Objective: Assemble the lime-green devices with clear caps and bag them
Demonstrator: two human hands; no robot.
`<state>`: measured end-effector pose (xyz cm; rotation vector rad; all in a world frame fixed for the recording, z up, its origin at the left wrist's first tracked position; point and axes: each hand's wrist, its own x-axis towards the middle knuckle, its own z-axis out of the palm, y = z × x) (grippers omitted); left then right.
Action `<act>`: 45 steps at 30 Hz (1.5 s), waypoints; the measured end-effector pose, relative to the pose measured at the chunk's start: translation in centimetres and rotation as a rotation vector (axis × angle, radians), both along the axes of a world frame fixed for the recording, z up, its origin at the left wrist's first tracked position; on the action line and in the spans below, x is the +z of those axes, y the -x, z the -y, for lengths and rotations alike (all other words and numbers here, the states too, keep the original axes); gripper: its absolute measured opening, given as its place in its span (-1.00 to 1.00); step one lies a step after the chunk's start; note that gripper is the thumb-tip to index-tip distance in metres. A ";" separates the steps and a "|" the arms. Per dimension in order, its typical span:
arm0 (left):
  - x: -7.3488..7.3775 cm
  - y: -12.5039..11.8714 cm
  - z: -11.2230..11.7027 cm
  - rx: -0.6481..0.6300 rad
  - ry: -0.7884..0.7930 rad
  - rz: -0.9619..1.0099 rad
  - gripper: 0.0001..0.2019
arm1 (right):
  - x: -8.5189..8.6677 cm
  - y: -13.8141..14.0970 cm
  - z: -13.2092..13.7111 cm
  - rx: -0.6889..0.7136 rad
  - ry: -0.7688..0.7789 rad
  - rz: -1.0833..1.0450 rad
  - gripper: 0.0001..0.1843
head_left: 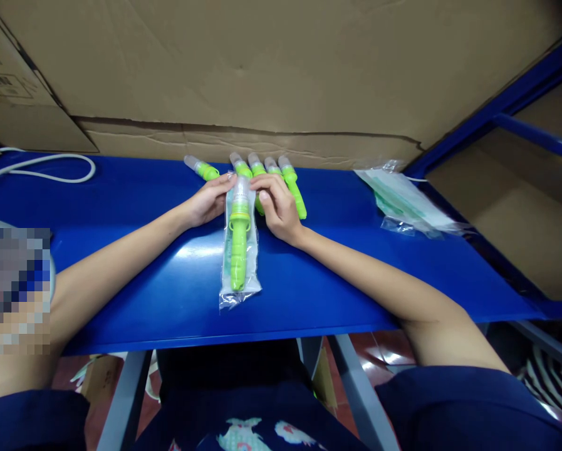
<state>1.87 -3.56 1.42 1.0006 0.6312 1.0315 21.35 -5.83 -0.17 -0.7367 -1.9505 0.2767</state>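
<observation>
A clear plastic bag (227,275) lies lengthwise on the blue table, its far end between my hands. Inside it is a lime-green stick (238,250) with a ringed collar and a clear cap, over a pale printed card. My left hand (210,202) pinches the bag's far left corner, thumb and fingers together. On the other side, the curled fingers of my right hand (278,203) grip the far right edge near the cap. Beyond my hands lie several similar unbagged green sticks (292,181); my right hand partly hides some of them. One more stick (204,169) lies apart, behind my left hand.
Flat clear bags with green-and-white cards (403,200) lie at the right of the blue table (177,313). A white cable (74,180) loops at the left. Cardboard (243,69) walls the back, and a blue metal frame (492,122) stands on the right.
</observation>
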 end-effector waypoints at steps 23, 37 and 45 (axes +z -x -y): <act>-0.1 0.0 0.3 -0.127 -0.116 -0.058 -0.54 | -1.0 -0.8 -3.5 0.312 0.678 -0.123 -0.25; -0.9 0.1 -0.3 -0.170 -0.196 -0.008 -0.50 | 2.3 0.9 0.2 0.250 0.816 -0.317 -0.22; -1.0 -0.1 -0.1 -0.124 -0.246 -0.072 -0.46 | 2.2 0.7 0.3 0.201 0.742 -0.235 -0.24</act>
